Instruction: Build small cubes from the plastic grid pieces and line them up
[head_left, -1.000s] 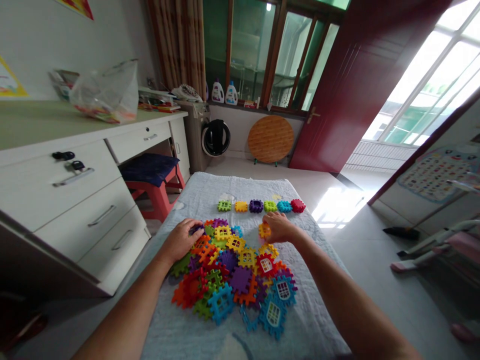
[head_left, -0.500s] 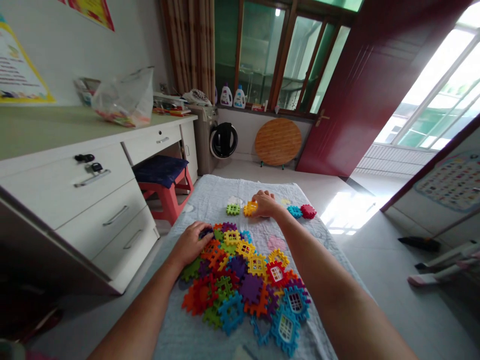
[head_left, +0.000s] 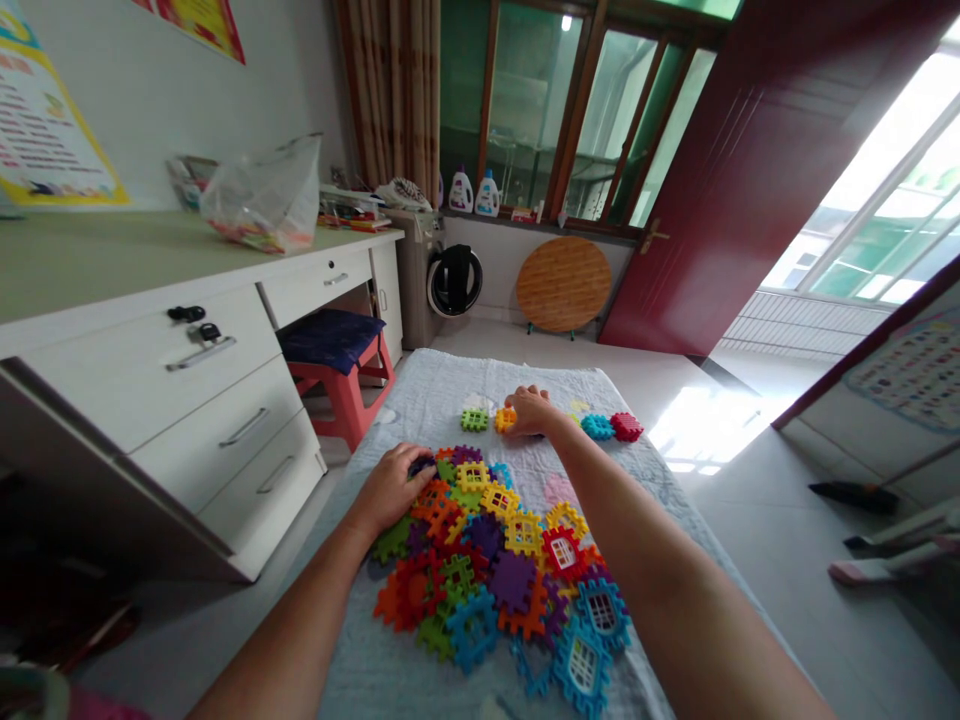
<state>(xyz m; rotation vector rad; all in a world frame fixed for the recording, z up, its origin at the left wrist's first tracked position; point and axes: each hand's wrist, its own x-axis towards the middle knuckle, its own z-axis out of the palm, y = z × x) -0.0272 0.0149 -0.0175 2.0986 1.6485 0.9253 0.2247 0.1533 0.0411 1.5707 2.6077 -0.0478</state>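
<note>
My right hand (head_left: 531,412) reaches to the far part of the cloth-covered surface. Its fingers are closed on a yellow-orange interlocking block (head_left: 505,419), which rests on the cloth. Left of that block lies a light green block (head_left: 474,419). Beyond my right wrist are a blue block (head_left: 597,427) and a red block (head_left: 627,427), side by side. My left hand (head_left: 392,486) is at the pile's far left edge, fingers curled over a dark purple block (head_left: 422,466) that they partly hide. The pile holds several notched plastic blocks, among them a purple one (head_left: 513,581) and a window-patterned blue one (head_left: 583,663).
A pale patterned cloth (head_left: 450,375) covers the work surface. To the left stand a white drawer desk (head_left: 187,400) and a red stool (head_left: 349,400) with a dark cushion. A washing machine (head_left: 416,270), a round wooden tabletop (head_left: 564,284) and a dark red door (head_left: 720,180) are beyond.
The whole view has shifted slightly, so everything sits a little further right. Both hands keep nearly the same places on the cloth and the blocks.
</note>
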